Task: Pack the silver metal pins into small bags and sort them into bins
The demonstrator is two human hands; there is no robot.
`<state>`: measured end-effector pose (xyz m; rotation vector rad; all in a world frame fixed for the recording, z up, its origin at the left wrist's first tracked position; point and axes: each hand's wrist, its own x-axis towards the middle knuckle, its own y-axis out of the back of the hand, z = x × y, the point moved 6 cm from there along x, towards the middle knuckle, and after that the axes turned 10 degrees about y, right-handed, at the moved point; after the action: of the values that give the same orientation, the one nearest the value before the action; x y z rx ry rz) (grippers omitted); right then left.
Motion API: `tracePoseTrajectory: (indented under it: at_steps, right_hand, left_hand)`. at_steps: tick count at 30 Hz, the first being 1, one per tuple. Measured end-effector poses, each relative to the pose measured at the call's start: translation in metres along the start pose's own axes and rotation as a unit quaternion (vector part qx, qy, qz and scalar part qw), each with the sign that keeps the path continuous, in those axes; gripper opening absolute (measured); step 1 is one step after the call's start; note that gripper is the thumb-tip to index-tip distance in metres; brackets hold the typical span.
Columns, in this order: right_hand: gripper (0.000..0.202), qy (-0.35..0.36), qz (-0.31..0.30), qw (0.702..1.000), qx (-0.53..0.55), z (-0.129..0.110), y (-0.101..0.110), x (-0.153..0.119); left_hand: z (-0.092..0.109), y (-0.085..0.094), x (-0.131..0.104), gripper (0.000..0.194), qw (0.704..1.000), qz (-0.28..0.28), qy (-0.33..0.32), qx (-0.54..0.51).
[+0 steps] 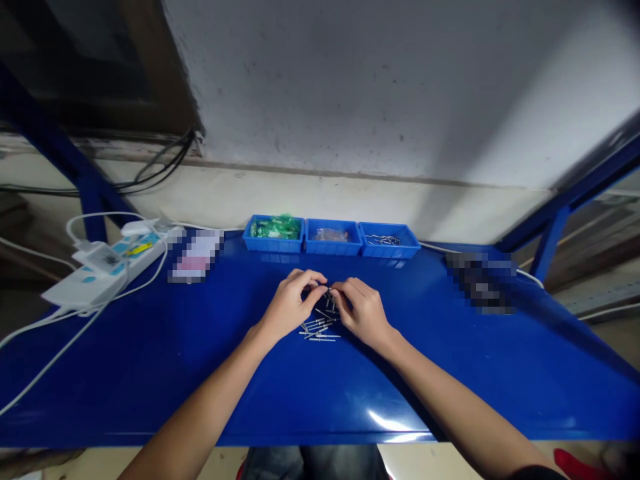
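Note:
My left hand (pixel 295 300) and my right hand (pixel 363 310) meet over the middle of the blue table, each closed in a pinch. Between their fingertips shows a small metal piece (pixel 329 288) that looks like a blind rivet; its ends are hidden by the fingers. Right below the hands lies a loose pile of silver blind rivets (pixel 320 327), thin pins with thicker sleeves. Part of the pile is covered by my right hand.
Along the wall stand three blue bins: one with green plastic packaging (pixel 274 247), one with a clear bag (pixel 333 248), one with loose rivets (pixel 390 251). A white power strip (pixel 95 280) with cables lies left. Blurred items (pixel 197 257) (pixel 480 283) lie on both sides.

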<state>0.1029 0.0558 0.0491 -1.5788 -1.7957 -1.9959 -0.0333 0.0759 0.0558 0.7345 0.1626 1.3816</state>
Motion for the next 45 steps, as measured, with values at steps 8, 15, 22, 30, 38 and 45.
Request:
tracePoseTrajectory:
  at_steps: [8, 15, 22, 30, 38, 45]
  right_hand:
    - [0.011, -0.034, -0.001, 0.998, 0.059, 0.007, 0.006, -0.001]
    - [0.013, -0.046, -0.008, 0.996, 0.072, 0.011, 0.005, -0.005]
    - [0.015, -0.056, -0.006, 0.992, 0.116, 0.009, 0.005, -0.005]
    - [0.011, -0.054, -0.013, 0.99, 0.133, 0.007, 0.006, -0.006]
    - [0.015, -0.092, 0.009, 0.985, 0.148, 0.009, 0.009, -0.006]
    - [0.014, -0.084, 0.004, 0.987, 0.138, 0.009, 0.005, -0.007]
  left_hand:
    - [0.003, -0.002, 0.0, 0.021, 0.997, -0.031, -0.044, 0.051]
    - [-0.002, -0.009, -0.004, 0.015, 1.0, -0.015, -0.015, 0.022]
    - [-0.006, -0.011, -0.004, 0.01, 0.999, -0.003, -0.008, 0.045]
    - [-0.007, -0.012, -0.003, 0.022, 0.997, -0.033, 0.011, 0.067]
    - [-0.003, -0.008, -0.006, 0.008, 0.999, -0.007, -0.007, 0.032]
    - [-0.007, -0.007, -0.003, 0.017, 0.998, 0.018, 0.006, 0.057]
